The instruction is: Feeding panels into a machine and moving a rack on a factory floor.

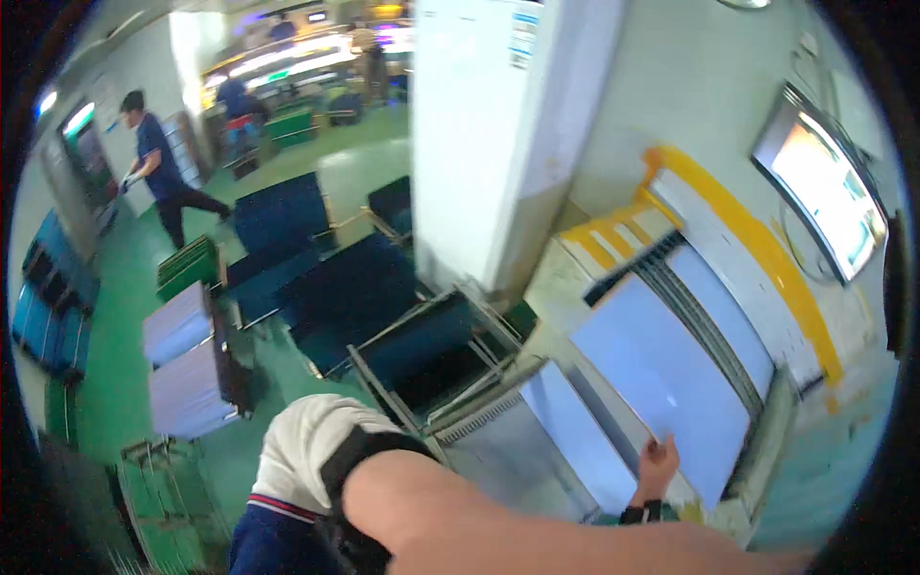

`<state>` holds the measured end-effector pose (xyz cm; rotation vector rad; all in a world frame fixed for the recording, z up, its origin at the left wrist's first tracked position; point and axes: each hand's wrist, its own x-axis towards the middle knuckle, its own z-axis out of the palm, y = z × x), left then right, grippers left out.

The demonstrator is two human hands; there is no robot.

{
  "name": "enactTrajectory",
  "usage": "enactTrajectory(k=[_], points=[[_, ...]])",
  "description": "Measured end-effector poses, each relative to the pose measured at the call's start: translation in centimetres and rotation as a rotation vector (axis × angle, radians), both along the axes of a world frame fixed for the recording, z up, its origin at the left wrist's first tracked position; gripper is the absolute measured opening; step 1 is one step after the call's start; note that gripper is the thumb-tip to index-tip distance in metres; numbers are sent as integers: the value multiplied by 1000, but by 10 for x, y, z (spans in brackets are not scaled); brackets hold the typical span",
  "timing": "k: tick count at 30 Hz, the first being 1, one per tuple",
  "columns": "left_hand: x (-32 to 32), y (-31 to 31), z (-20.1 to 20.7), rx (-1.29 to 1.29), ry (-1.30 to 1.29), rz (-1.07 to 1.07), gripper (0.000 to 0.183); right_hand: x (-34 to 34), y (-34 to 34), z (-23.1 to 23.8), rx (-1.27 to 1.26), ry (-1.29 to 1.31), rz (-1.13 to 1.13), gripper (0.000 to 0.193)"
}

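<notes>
A large pale blue flat panel [661,355] lies tilted on the machine bed at the right. My right hand [657,467], with a dark band at its wrist, is at the panel's near edge. Its fingers are curled closed there on the edge. In the foreground a bare arm, blurred and very close, crosses from a white, black-edged sleeve [311,436] toward the lower right; it looks like my left arm. It hides most of my right forearm. My left hand is out of sight. Beside the held panel, another pale panel [580,441] rests on a grey surface.
Dark metal-framed racks [345,297] stand left of the white pillar [470,144]. Two flat-topped carts [196,383] and a green crate [187,268] stand on the green floor. A walking person [158,168] is at the far left. A lit monitor [824,182] hangs above the yellow-edged machine guard [738,230].
</notes>
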<state>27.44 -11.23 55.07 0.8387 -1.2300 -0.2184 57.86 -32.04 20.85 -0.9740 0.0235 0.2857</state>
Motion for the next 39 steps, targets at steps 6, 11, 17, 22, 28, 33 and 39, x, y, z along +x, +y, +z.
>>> enactTrajectory(k=[6, 11, 17, 22, 28, 33, 39], points=[[-1, -7, 10, -46, -43, 111, 25, 3, 18, 36, 164, 147, -30, 17], [0, -12, 14, -86, -45, 162, 25, 26, 16, 29, 141, 177, 50, 20], [13, -24, 18, -91, -33, 191, 24, 29, 15, 26, 11, 325, 181, 26], [18, -24, 15, -102, -23, 216, 24, 46, 11, 13, 25, 320, 181, 28], [13, -12, 10, -109, -5, 241, 23, 79, -7, -10, -3, 54, 364, 26], [13, -4, 5, -121, 13, 282, 23, 49, 20, 39, -275, 253, 322, 28], [22, -8, -1, -153, 43, 290, 22, 28, 49, 69, -109, 137, 199, 18]])
